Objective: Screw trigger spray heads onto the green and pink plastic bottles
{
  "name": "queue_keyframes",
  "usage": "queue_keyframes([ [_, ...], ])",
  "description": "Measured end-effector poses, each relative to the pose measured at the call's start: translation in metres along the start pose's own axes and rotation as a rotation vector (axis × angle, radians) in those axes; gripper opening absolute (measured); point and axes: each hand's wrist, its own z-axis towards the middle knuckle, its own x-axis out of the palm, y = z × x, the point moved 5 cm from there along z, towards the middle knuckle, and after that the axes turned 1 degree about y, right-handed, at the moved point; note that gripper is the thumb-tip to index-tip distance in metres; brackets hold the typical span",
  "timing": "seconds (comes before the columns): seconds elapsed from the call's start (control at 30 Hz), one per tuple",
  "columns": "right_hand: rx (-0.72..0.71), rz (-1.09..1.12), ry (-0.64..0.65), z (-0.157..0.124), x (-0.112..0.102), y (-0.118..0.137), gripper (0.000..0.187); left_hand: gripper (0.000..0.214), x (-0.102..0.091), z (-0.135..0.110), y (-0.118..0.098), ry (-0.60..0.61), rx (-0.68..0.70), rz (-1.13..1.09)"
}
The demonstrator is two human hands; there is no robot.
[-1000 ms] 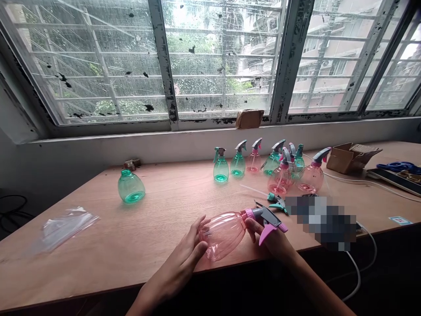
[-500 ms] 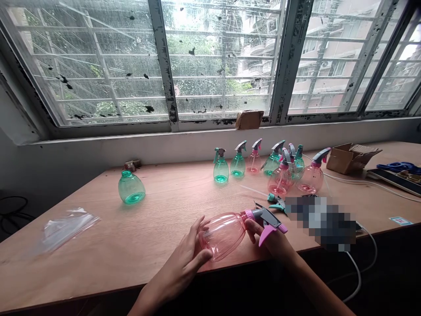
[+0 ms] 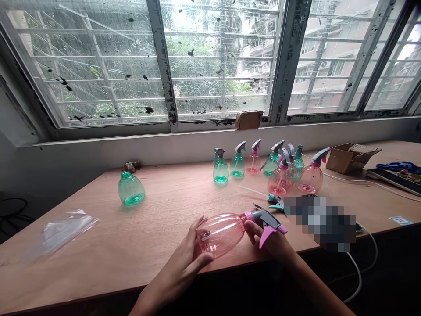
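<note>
A clear pink spray bottle (image 3: 225, 232) lies tilted on its side in both hands, near the front edge of the table. My left hand (image 3: 184, 254) is curled around its base, with the thumb in front and the fingers behind. At the neck, my right hand (image 3: 279, 245) grips just below the pink collar, partly hidden by the grey and pink trigger head (image 3: 266, 221). A loose green and grey spray head (image 3: 276, 202) with a thin tube lies just beyond. Farther left stands a green bottle (image 3: 131, 192) with an open neck and no head.
Several green and pink spray bottles (image 3: 220, 171) stand near the wall. An open cardboard box (image 3: 350, 159), blue-handled scissors (image 3: 399, 166) and white cable (image 3: 365, 182) are at right. A plastic bag (image 3: 67, 229) lies left, a tape roll (image 3: 132, 166) behind. A blurred patch covers something right.
The pink bottle's base has shifted very slightly left and up with my left hand. My right hand keeps its hold at the neck.
</note>
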Motion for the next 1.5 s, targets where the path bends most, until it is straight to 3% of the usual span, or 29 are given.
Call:
queue_keyframes([
  [0.13,-0.014,-0.012,0.0,0.0,0.0,0.003,0.043,0.063,-0.002,0.0,0.002,-0.008,-0.032,-0.081],
  [0.43,-0.011,-0.016,0.001,-0.001,-0.001,-0.002,0.038,0.093,0.003,0.003,0.008,-0.041,0.062,-0.029],
  [0.6,0.008,-0.034,0.019,0.0,-0.001,-0.004,0.037,0.066,-0.003,0.0,0.002,-0.054,-0.023,0.013],
  [0.67,0.011,-0.038,0.021,0.0,-0.002,-0.005,0.037,0.064,-0.004,0.0,0.003,-0.081,-0.041,0.02],
  [0.93,0.04,-0.036,0.016,0.0,-0.002,-0.007,0.039,0.1,0.001,0.004,0.002,-0.095,0.06,0.104],
  [1.17,0.054,-0.037,0.006,0.0,-0.001,-0.008,0.042,0.065,-0.004,0.002,0.004,-0.072,-0.016,0.026],
  [1.4,0.037,-0.021,0.003,0.0,-0.001,-0.006,0.037,0.102,0.001,0.003,0.001,-0.083,0.034,0.095],
  [1.5,0.047,-0.017,0.006,0.0,-0.001,-0.007,0.039,0.093,0.001,0.001,0.002,-0.028,0.014,0.058],
])
